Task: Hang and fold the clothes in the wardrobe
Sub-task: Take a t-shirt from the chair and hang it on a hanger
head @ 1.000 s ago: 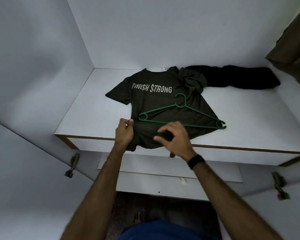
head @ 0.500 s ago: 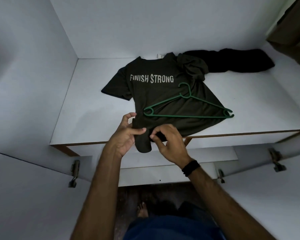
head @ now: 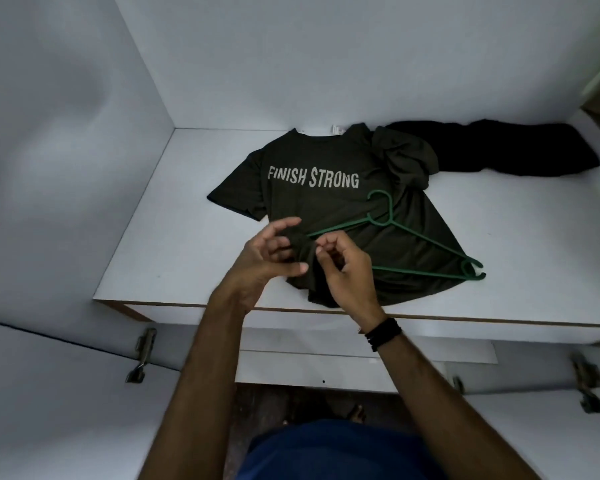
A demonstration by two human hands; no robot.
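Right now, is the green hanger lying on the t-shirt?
Touching. The head view shows the green hanger lying flat across the t-shirt, its bars directly on the fabric.

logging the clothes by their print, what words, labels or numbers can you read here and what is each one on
"FINISH STRONG": pale capitals across the chest of the dark green t-shirt lying flat on the wardrobe shelf.
White neck tag at the t-shirt's collar: some marking on it, too small to read.
Green hanger, black garment behind the shirt, and black wristband: no text visible.
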